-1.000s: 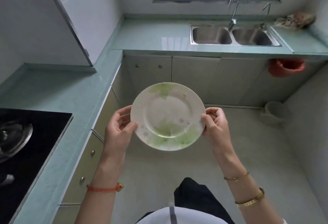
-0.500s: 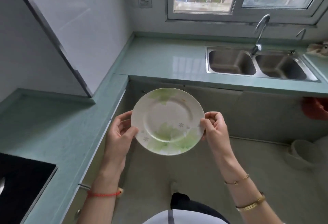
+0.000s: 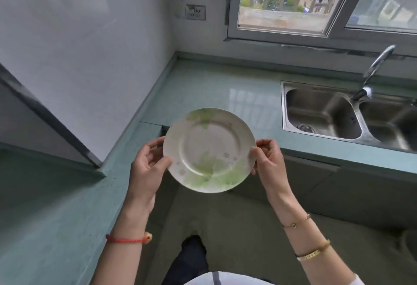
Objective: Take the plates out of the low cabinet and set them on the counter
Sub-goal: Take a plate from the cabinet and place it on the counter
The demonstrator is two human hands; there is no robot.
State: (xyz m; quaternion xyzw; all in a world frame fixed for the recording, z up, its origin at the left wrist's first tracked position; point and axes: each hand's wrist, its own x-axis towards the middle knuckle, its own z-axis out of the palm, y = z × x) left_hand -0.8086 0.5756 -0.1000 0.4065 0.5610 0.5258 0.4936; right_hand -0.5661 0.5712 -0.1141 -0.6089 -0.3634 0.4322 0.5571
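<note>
A white plate [image 3: 211, 147] with pale green leaf prints and small star marks is held level in the air in front of me. My left hand [image 3: 146, 167] grips its left rim, thumb on top. My right hand [image 3: 269, 160] grips the right rim the same way. The plate hangs over the front edge of the pale green counter [image 3: 203, 86] at the inner corner of the L-shaped worktop. Closed low cabinet doors [image 3: 316, 178] show below the counter on the right. No other plates are in view.
A double steel sink [image 3: 334, 115] with a curved tap [image 3: 374, 68] is set in the counter at the right. A window runs along the back wall, with a wall socket [image 3: 195, 12] to its left. A white panel [image 3: 67, 59] juts over the left counter.
The view has risen and moved closer to the counter corner. The plate, still held by both hands, has come up from floor level to counter height. The hob has left the view.
</note>
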